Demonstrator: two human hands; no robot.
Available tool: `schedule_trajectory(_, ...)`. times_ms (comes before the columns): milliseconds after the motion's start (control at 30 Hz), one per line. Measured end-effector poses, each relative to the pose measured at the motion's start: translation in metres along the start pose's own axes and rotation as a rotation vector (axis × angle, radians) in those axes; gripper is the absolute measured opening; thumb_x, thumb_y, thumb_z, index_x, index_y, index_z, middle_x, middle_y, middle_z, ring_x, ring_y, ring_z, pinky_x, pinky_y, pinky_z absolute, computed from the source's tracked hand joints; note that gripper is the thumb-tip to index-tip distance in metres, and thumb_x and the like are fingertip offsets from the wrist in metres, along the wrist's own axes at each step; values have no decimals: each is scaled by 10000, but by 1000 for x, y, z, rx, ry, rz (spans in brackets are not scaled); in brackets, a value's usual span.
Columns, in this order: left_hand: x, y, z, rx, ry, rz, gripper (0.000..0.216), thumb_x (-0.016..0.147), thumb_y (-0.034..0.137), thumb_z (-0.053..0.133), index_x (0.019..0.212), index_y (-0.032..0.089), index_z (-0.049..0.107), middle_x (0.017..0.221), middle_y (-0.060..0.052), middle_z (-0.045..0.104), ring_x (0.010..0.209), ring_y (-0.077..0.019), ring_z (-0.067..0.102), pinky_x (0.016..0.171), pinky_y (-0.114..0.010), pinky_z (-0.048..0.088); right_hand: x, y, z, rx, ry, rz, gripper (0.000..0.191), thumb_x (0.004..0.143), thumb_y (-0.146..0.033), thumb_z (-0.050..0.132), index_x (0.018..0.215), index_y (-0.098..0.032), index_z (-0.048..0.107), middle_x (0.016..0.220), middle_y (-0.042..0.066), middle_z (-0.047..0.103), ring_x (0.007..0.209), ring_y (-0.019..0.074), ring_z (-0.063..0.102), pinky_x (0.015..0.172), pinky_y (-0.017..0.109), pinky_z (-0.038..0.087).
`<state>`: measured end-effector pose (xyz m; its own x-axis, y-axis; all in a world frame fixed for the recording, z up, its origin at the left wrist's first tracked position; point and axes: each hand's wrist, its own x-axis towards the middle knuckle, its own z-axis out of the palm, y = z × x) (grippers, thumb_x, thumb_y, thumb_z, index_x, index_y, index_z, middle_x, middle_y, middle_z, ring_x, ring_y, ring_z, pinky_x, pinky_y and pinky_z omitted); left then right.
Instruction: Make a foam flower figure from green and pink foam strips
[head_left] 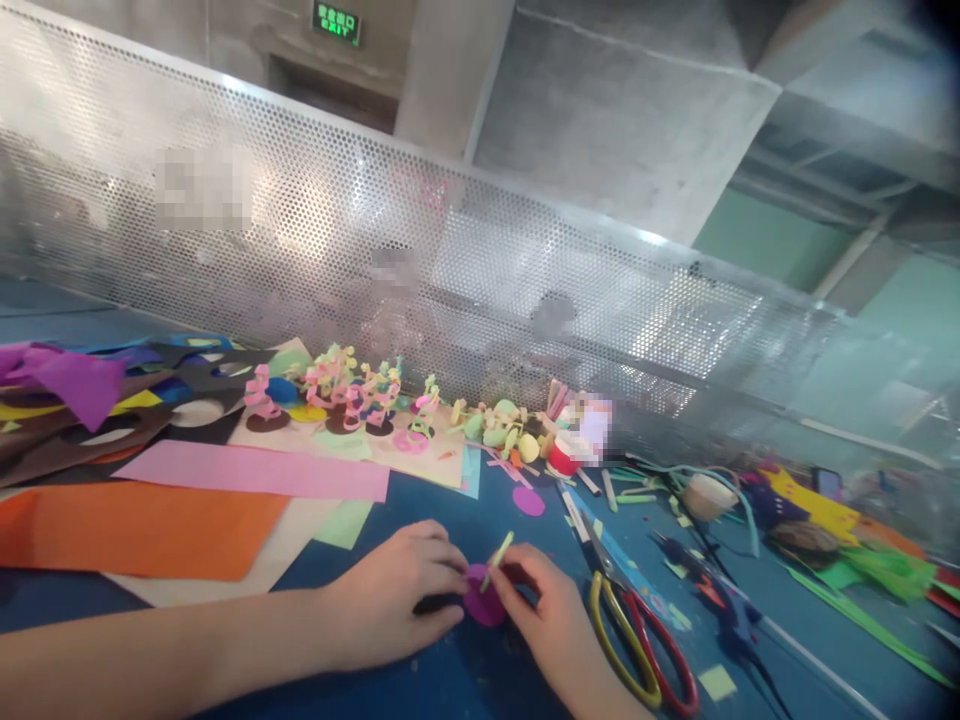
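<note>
A small purple disc [486, 606], apparently paper or felt, lies in front of me between my hands. My left hand [401, 590] has its thumb and fingers curled at the disc's left edge, gripping it. In my right hand [544, 610], thumb and fingertips pinch a thin pale green strip [498, 560], its lower end against the disc; whether it is stuck there I cannot tell. Scissors [630, 620] with one yellow and one red handle loop lie just right of my right hand. Another purple disc [529, 501] rests beyond my hands.
Orange [142, 530] and pink sheets [255, 470] lie on the left. Several curled paper figures [360, 390] stand at the back. A glue gun [709, 590] with a cord and a pale green scrap [717, 683] are on the right. A perforated metal panel [450, 270] rises behind the blue table [420, 490].
</note>
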<state>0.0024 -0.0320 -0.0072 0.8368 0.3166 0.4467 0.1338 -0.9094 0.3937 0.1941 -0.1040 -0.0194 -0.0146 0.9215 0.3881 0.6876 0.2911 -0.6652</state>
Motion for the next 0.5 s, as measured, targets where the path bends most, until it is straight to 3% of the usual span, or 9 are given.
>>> schedule_trajectory(233,0,4,1,48,-49,32,181,789,201,523,924,205,644,945,-34,658,911,-175,538,884,-322,370,-1,-1,0,-26,11,-9,78,823,-212,497,795,-192,567,740,16,581,698,147,566,661,239,459)
schedule_trajectory(500,-2,4,2,36,18,98,191,809,201,497,936,212,639,904,-46,670,887,-185,551,847,-331,388,1,-3,0,-55,22,-12,77,820,-210,495,796,-189,565,751,21,596,693,148,577,673,249,464)
